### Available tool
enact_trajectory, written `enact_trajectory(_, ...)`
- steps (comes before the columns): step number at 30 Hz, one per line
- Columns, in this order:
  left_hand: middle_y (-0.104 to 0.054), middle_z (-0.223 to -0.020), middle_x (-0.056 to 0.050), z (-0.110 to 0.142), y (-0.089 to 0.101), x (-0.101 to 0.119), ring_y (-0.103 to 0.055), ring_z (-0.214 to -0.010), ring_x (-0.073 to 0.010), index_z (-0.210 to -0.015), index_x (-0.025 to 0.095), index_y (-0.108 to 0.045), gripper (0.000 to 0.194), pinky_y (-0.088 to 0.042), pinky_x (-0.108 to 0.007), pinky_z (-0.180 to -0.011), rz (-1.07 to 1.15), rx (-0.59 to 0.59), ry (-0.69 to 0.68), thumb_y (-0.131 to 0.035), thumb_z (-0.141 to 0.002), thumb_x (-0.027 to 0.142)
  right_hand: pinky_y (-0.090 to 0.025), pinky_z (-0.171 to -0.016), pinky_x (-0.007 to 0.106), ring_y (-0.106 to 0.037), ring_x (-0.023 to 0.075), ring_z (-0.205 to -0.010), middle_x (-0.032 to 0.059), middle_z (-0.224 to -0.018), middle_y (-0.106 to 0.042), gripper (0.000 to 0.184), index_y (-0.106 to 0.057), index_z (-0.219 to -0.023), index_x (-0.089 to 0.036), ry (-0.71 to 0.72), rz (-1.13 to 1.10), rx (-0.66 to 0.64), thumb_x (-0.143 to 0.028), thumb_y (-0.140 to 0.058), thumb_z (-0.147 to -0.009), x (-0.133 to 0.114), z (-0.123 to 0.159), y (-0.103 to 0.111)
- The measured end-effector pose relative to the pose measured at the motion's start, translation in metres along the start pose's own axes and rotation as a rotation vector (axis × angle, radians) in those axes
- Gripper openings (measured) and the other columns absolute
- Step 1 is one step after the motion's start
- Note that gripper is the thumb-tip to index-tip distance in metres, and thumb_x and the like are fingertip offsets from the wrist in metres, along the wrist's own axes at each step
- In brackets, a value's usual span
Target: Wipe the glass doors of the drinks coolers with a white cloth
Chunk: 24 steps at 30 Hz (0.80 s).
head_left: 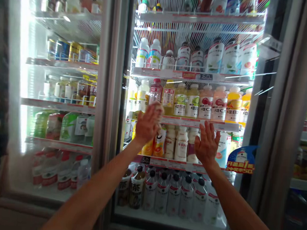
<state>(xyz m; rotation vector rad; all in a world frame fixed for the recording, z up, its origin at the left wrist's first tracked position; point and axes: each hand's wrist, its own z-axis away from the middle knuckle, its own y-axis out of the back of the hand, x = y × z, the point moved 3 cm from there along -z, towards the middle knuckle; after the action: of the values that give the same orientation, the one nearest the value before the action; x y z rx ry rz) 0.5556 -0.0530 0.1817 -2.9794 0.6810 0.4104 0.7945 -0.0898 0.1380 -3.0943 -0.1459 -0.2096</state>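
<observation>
My left hand (pixel 147 124) is raised in front of the drinks cooler's glass door (pixel 169 117), fingers stretched upward and slightly blurred. A pale patch shows just beyond its fingertips; I cannot tell whether it is a reflection or something under the palm. To the right, my right hand (pixel 207 143) is held up flat with its fingers apart, nothing visible in it. Whether either palm touches the glass is unclear. Behind the hands stand white bottles (pixel 181 144), orange drink bottles (pixel 159 143) and, one shelf higher, pink bottles (pixel 205 102). The hands hide part of the lower row.
A metal door frame (pixel 115 92) separates a second cooler section at left, with cans (pixel 62 50) and bottles. Clear bottles with black caps (pixel 174 196) fill the bottom shelf. A blue sticker (pixel 241 158) is at the right, near another frame (pixel 280 119).
</observation>
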Motion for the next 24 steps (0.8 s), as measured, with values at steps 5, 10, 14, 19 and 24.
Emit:
enact_trajectory(5, -0.024, -0.146, -0.011, 0.003, -0.001, 0.005, -0.016, -0.136, -0.0239, -0.138, 0.014, -0.025, 0.059, -0.026, -0.045, -0.107, 0.002, 0.011, 0.055, -0.040, -0.082, 0.024, -0.016, -0.109, 0.048, -0.024, 0.0219, -0.135, 0.0110, -0.142, -0.035, 0.055, -0.026, -0.138, -0.021, -0.013, -0.002, 0.021, -0.028, -0.040, -0.085, -0.002, 0.001, 0.000)
enact_trajectory(10, -0.029, -0.145, -0.004, 0.007, -0.012, 0.051, -0.017, -0.136, -0.0186, -0.138, 0.019, -0.026, 0.058, -0.021, -0.042, -0.111, 0.082, -0.221, -0.542, -0.038, -0.083, 0.029, -0.017, -0.109, 0.047, -0.026, 0.0211, -0.134, 0.0103, -0.142, -0.036, 0.053, -0.031, -0.136, -0.021, 0.006, -0.001, 0.016, -0.025, -0.041, -0.084, -0.001, 0.001, 0.002)
enact_trajectory(14, -0.025, -0.146, -0.007, -0.023, 0.002, -0.029, -0.020, -0.135, -0.0211, -0.140, 0.016, -0.021, 0.060, -0.018, -0.045, -0.112, 0.026, -0.051, 0.058, -0.035, -0.083, 0.020, -0.016, -0.109, 0.047, -0.024, 0.0220, -0.135, 0.0107, -0.142, -0.035, 0.053, -0.031, -0.136, -0.021, -0.001, -0.010, 0.007, -0.026, -0.041, -0.084, -0.001, 0.002, 0.002)
enact_trajectory(19, -0.022, -0.147, -0.008, 0.000, 0.003, -0.002, -0.013, -0.137, -0.0224, -0.141, 0.015, -0.018, 0.062, -0.022, -0.044, -0.110, 0.051, -0.080, -0.120, -0.039, -0.083, 0.024, -0.015, -0.110, 0.047, -0.023, 0.0210, -0.135, 0.0097, -0.143, -0.033, 0.054, -0.028, -0.137, -0.021, 0.001, -0.026, 0.013, -0.025, -0.040, -0.084, -0.001, 0.002, 0.002)
enact_trajectory(24, -0.029, -0.145, -0.003, 0.018, 0.004, 0.016, -0.015, -0.137, -0.0156, -0.140, 0.019, -0.020, 0.060, -0.020, -0.036, -0.112, 0.113, -0.185, -0.573, -0.039, -0.083, 0.024, -0.015, -0.110, 0.046, -0.023, 0.0210, -0.135, 0.0097, -0.143, -0.034, 0.053, -0.032, -0.135, -0.021, 0.013, -0.020, 0.004, -0.025, -0.041, -0.084, 0.000, 0.002, 0.002)
